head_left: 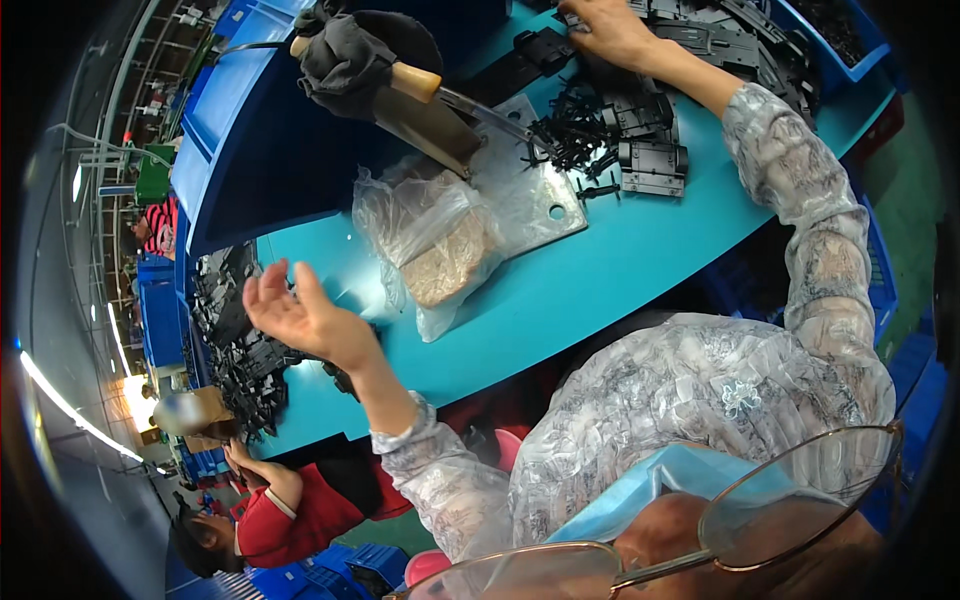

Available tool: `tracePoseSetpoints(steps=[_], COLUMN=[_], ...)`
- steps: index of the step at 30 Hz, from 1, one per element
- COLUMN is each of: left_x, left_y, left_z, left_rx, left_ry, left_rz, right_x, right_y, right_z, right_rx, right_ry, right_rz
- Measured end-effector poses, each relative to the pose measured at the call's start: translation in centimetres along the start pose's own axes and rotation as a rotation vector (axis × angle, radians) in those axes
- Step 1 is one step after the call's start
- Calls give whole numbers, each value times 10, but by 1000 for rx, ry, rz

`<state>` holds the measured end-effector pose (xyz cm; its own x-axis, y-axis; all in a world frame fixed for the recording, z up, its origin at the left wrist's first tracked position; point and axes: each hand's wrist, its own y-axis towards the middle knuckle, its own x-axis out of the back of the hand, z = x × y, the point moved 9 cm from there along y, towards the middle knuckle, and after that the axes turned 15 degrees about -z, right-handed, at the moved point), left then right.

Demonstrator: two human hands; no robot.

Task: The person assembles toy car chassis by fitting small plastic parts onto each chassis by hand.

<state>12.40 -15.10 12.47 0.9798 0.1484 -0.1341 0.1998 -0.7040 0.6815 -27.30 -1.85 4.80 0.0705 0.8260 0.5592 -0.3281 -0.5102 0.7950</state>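
Note:
My left hand is raised over the left part of the turquoise table, open, palm up and fingers spread, holding nothing. Below and beyond it lies a heap of black plastic parts. My right hand reaches to the far side among black plastic housings; its fingers look apart, with their tips close to a black part and partly cut off by the picture's edge. Between my hands, a clear plastic bag around a brownish block rests against a metal plate. Small black pieces are piled beside the plate.
A tool with a wooden handle and dark cloth stands over the plate. A large blue bin rises at the left back, another blue bin at the far right. A person in red works at the table's left end.

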Motion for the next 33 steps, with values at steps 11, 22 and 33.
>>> tracePoseSetpoints(steps=[11, 22, 33], left_x=[-53, -60, -88], left_y=[-107, -162, -210], left_z=[-34, -18, -45], left_rx=[190, 393, 295], left_ry=[-340, -253, -219], left_rz=[381, 667, 944], right_x=[-108, 19, 129], right_y=[-14, 11, 14], right_z=[13, 76, 7], right_rx=[332, 631, 212], right_ry=[-299, -270, -239], right_rz=[561, 42, -213])
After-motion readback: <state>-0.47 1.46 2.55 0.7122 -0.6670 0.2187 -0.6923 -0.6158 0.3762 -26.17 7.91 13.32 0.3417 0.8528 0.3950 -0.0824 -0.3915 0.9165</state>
